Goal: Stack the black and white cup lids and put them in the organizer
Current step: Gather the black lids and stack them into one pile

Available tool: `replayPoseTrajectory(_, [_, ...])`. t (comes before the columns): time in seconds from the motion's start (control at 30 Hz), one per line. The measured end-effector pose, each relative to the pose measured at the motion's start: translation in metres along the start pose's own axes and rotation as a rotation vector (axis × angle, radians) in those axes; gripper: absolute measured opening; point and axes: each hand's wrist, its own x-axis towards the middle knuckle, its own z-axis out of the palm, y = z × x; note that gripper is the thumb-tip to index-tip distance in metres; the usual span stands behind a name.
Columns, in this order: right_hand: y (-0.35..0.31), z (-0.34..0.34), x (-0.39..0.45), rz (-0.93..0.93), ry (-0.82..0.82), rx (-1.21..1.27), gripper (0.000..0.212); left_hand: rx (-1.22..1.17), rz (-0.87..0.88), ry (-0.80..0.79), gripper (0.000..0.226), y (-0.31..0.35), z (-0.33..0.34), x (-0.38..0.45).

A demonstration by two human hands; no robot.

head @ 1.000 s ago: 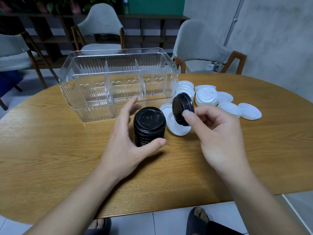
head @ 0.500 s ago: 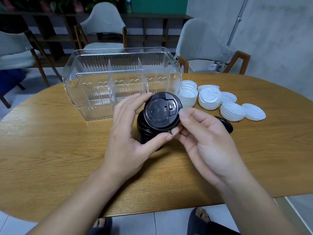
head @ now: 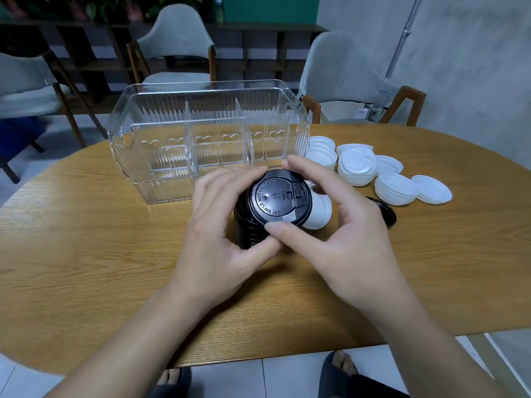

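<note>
1. Closest to me, both hands work at the table's near middle. The left hand [head: 221, 239] curls around the black stack [head: 247, 225], thumb at the front and fingers behind, probably to keep the pile from sliding.
2. The right hand [head: 339, 225] pinches the top black lid [head: 278, 198] by its rim, thumb at the near edge and forefinger arched over the far edge. The lid sits tilted on the stack, so I'd say it is being seated, not yet pressed home.
3. Just right of the stack, partly hidden by the top lid, lies a white lid [head: 319, 211]. Further right, a single black lid [head: 385, 211] waits on the wooden table [head: 86, 254], within easy reach.
4. Beyond that, white lids [head: 356, 168] sit in several short piles and singles, grouped near the box's right end.
5. Farthest, the clear organizer [head: 207, 139] stands with its compartments holding nothing, open side up, ready for finished stacks.
</note>
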Motion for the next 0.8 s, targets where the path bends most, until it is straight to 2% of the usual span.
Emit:
replayPoseTrajectory(0.07, [0.002, 0.004, 0.002, -0.008, 0.019, -0.005, 0.066, -0.003, -0.005, 0.003, 0.077, 0.0, -0.001, 0.0])
replayPoseTrajectory(0.13, [0.006, 0.005, 0.006, 0.028, 0.055, 0.025, 0.059, -0.056, -0.061, -0.013, 0.094, -0.001, -0.002, 0.0])
replayPoseTrajectory(0.23, [0.011, 0.006, 0.012, 0.114, 0.088, 0.082, 0.05, -0.194, -0.242, -0.096, 0.123, -0.008, 0.002, -0.004])
replayPoseTrajectory(0.3, [0.013, 0.009, 0.015, 0.151, 0.069, 0.071, 0.047, -0.291, -0.352, -0.155, 0.131, -0.013, 0.006, -0.006])
replayPoseTrajectory(0.4, [0.015, 0.017, 0.016, 0.173, 0.014, 0.055, 0.047, -0.336, -0.418, -0.192, 0.131, -0.016, 0.009, -0.008])
replayPoseTrajectory(0.6, [0.021, 0.027, 0.018, 0.144, -0.021, 0.022, 0.051, -0.338, -0.428, -0.145, 0.117, -0.015, 0.013, -0.007])
replayPoseTrajectory(0.8, [0.025, 0.026, 0.016, 0.135, -0.053, 0.01, 0.056, -0.33, -0.446, -0.165, 0.117, -0.019, 0.013, -0.008])
